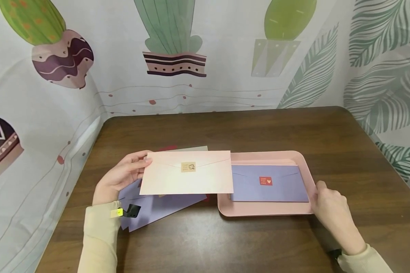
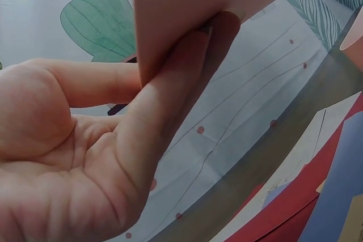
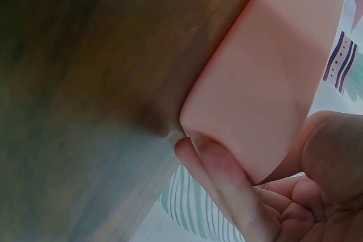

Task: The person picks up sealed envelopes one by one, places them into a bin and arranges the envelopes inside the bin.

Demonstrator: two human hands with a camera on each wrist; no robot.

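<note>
Pile (image 1: 164, 210): on table (image 1: 222, 242)
Tray (image 1: 259, 209): on table, right of pile
Stack (image 1: 270, 193): in tray
Held envelope (image 1: 186, 182): above pile
Cloth (image 1: 232, 45): behind table

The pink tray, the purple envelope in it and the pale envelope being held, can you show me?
Pink tray (image 1: 266, 209): head view, bare floor along its near side.
Purple envelope (image 1: 270, 189): head view, near its visible side's middle.
Pale envelope (image 1: 187, 177): head view, near its visible side's middle.

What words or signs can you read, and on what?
"just for you" with a heart: red sticker on the purple envelope in the tray.
Clover sign: tan sticker on the pale envelope; its words are too faint.
"rb", cut off and blurred: wall cloth, left wrist view.
</note>
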